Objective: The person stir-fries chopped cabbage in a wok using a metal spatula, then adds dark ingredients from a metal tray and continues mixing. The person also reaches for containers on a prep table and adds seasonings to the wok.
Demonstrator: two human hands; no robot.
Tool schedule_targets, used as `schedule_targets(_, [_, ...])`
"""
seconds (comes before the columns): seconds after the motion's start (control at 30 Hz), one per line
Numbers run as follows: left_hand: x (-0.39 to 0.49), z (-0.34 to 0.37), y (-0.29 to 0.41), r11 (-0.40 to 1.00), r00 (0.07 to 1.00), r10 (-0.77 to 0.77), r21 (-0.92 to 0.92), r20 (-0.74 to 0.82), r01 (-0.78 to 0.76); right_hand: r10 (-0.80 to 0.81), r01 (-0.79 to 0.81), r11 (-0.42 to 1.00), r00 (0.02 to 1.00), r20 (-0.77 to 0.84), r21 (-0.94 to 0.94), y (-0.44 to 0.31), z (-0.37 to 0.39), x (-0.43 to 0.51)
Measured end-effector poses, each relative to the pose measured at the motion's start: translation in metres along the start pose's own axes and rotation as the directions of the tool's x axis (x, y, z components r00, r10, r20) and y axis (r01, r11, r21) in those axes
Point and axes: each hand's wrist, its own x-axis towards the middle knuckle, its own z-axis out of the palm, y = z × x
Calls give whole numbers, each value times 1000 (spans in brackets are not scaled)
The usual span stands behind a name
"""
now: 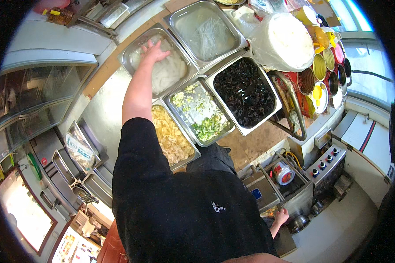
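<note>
My left hand [155, 52] reaches into a steel pan [126, 62] of pale, translucent food [168, 74], fingers spread. Beside it, a second steel pan [238, 46] holds thin clear noodles [214, 36] in liquid. Closer to my body are a pan of chopped green and pale vegetables [210, 126], a pan of yellowish sliced food [171, 138] and a pan of dark, wet, leafy-looking food [243, 92]. My right hand [280, 217] hangs low at my right side near a steel unit, its fingers partly curled; whether it holds anything cannot be told.
A large white bucket in plastic [286, 42] stands at the upper right, beside several round containers [319, 65]. A bent metal tube frame [299, 121] juts out near the dark food. A steel stove with knobs [326, 164] is at right; empty steel pans [98, 184] and a plastic bag [80, 151] lie left.
</note>
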Motion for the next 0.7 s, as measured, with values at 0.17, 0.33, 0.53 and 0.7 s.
schedule_targets(0.17, [-32,2,-7,993,993,102,57,51,-105,-81,69,991,992,100,115,-19,24,29])
schedule_targets(0.33, [-68,11,-16,974,971,212,55,111,-219,-98,62,980,978,183,191,-62,43,38])
schedule_targets(0.53, [-96,21,-25,965,954,240,63,178,-255,-128,103,986,971,203,130,-68,55,65])
schedule_targets(0.7, [-108,19,-31,951,921,276,65,274,-304,-96,47,976,969,227,215,-43,70,77])
